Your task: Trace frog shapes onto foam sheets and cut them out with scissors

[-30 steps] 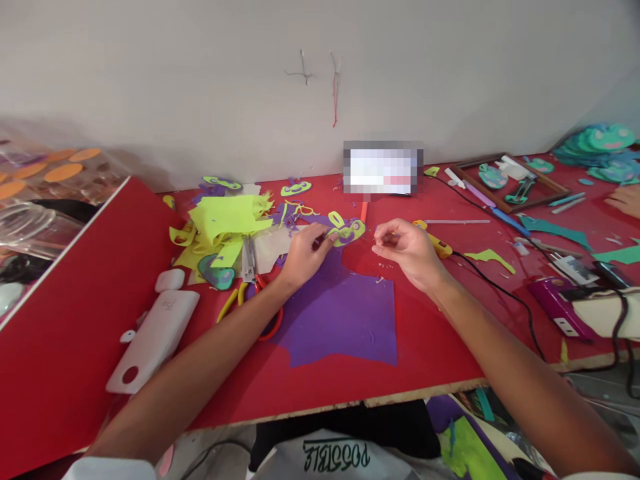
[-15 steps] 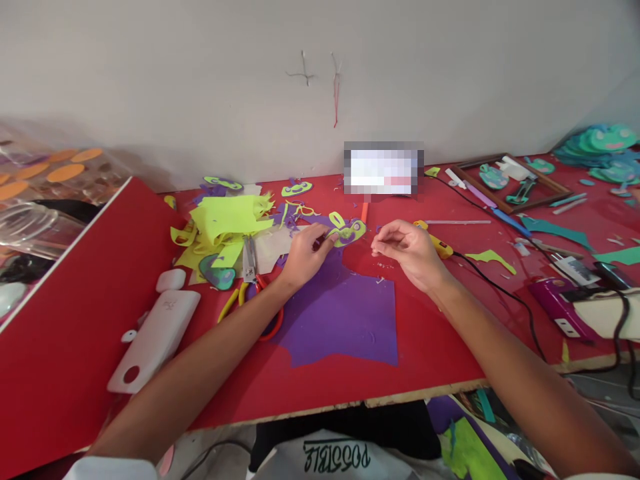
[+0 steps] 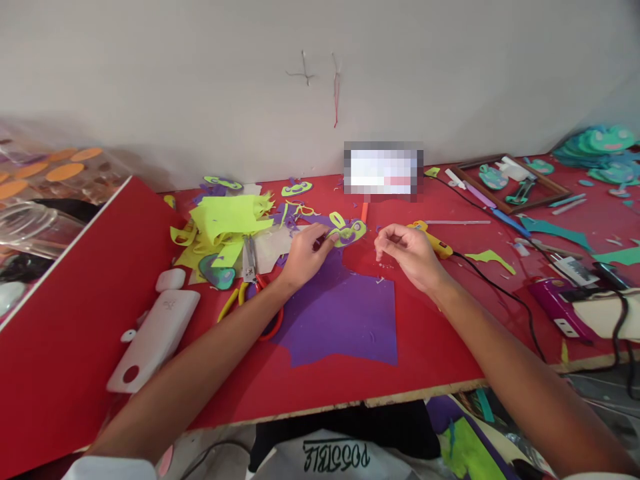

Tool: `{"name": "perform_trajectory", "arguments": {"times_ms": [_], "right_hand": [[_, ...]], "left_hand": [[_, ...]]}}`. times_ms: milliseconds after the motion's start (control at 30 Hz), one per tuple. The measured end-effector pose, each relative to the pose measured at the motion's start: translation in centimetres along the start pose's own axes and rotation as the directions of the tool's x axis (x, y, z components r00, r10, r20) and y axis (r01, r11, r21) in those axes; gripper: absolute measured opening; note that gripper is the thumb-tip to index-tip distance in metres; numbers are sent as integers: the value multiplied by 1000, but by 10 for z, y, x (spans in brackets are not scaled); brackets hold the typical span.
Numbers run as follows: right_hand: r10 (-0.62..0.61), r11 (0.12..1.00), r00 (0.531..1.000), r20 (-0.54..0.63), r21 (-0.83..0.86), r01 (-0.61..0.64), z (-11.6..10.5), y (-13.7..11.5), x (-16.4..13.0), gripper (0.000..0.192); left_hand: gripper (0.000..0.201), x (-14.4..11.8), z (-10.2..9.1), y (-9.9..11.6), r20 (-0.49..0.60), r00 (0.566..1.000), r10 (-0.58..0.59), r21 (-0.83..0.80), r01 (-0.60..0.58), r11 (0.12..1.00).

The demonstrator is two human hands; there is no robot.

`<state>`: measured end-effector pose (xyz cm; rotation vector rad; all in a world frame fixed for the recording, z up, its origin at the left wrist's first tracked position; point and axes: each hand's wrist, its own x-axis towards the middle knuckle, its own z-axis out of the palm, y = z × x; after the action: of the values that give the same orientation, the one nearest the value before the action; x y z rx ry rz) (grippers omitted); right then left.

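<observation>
Lying near the middle of the red surface [image 3: 430, 347], the purple sheet [image 3: 345, 313] has bare room on its right and toward the front edge, while scraps [image 3: 225, 223] and scissors [image 3: 250, 267] crowd its left. The left hand [image 3: 303, 253] pinches the yellow-green cutout [image 3: 347, 231] at the sheet's far edge, fingers curled over it. The right hand [image 3: 407, 253] hovers just beside, fingertips drawn together; whether they hold anything is too small to tell.

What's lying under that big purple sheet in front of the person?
The purple sheet lies flat on the red table. Scissors sit beside its left edge. Anything beneath the sheet is covered and cannot be seen.
</observation>
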<state>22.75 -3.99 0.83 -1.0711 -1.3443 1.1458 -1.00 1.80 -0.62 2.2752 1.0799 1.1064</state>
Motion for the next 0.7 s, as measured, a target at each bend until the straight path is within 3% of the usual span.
{"name": "perform_trajectory", "arguments": {"times_ms": [167,433,600,700], "right_hand": [[-30,999,998,48,40,28,1,0,1,35],[-76,997,997,0,-7,76,-1,0,0,53],[-43,999,999,6,8,43,1,0,2,21],[-37,995,998,59,96,31,2,0,2,22]], "left_hand": [[46,1,0,1,-5,1000,8,-9,-8,1000],[46,1,-1,3,-8,1000,8,-33,-9,999],[47,1,0,2,3,1000,-8,-20,8,1000],[46,1,0,1,3,1000,-15,-9,15,1000]]}}
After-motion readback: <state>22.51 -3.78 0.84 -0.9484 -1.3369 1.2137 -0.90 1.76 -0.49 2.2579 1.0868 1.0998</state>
